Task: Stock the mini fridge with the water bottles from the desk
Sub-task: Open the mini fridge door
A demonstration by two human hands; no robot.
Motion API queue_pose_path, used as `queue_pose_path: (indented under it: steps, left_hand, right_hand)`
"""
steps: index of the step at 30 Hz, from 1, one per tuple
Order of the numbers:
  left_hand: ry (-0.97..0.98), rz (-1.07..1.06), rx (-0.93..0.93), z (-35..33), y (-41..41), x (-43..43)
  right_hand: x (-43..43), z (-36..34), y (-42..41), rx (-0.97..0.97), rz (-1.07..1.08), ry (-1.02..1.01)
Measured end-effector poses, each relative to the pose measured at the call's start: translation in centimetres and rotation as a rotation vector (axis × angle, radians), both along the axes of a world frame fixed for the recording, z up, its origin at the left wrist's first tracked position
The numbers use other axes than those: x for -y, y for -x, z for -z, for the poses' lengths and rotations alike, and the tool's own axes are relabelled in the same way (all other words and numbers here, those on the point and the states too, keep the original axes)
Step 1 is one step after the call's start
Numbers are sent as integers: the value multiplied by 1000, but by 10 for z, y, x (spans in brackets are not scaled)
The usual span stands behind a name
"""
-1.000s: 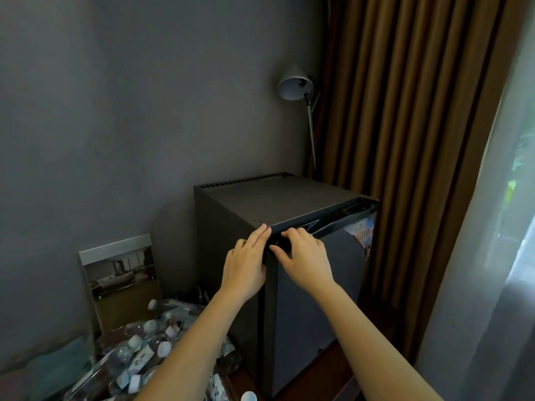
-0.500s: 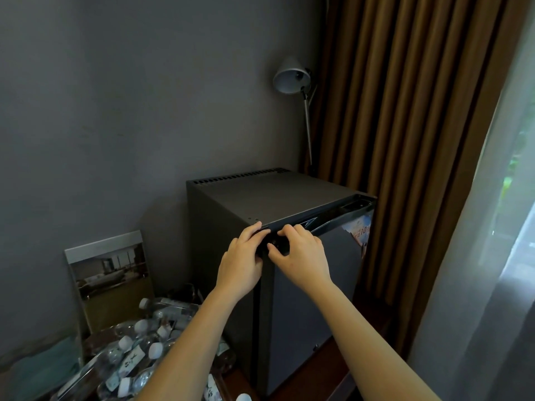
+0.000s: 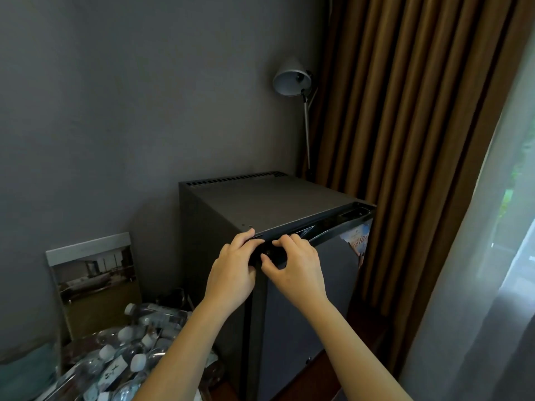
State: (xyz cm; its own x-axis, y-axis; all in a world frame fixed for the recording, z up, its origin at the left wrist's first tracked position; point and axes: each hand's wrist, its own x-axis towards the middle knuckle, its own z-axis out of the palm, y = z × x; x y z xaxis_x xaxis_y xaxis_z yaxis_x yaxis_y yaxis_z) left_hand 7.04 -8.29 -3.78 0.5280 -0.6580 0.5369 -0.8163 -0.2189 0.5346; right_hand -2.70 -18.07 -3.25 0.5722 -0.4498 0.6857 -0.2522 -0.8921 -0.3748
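Note:
A dark grey mini fridge stands against the wall, its door facing front right. My left hand and my right hand both curl over the top left corner of the door, fingers hooked on its black top edge. A narrow dark gap shows along the door's top towards the right. Several clear water bottles with white caps lie piled at the lower left, partly hidden by my left forearm.
A framed picture leans on the grey wall left of the fridge. A grey lamp on a thin pole rises behind the fridge. Brown curtains and a sheer white curtain hang at the right.
Both hands stayed on the door's top corner; the right hand's fingers curled further over the edge. The camera shifted slightly, and the fridge sits a little lower left in view.

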Motion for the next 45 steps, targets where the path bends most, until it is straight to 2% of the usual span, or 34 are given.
queue_pose_path:
  steps: [3,6,11,15,20,26,29,31,33,38,45]
  left_hand:
    - [-25,29,-42,1,6,1]
    - [-51,148,-140,14,29,0]
    - [-10,291,2,25,75,5]
    - [-143,511,-42,12,108,22]
    - [-257,655,-57,15,136,46]
    - [-424,745,-46,26,155,71]
    - [-476,781,-63,35,164,78]
    - [-498,796,-69,43,167,82]
    - [-531,805,-83,50,169,88]
    - [-572,817,-85,66,169,107]
    - [-506,791,-43,45,169,169]
  right_hand:
    - [-3,1,8,64,4,15]
    - [2,10,35,159,-30,11]
    - [13,23,92,339,-38,19]
    - [23,27,139,508,-7,-64]
    - [45,31,195,622,112,-180]
    - [66,27,243,668,356,-239]
    - [69,28,260,664,650,-139]
    - [64,35,264,684,766,-61]
    - [59,46,263,616,785,-17]
    - [75,75,261,376,820,-147]
    - [130,74,282,431,802,-248]
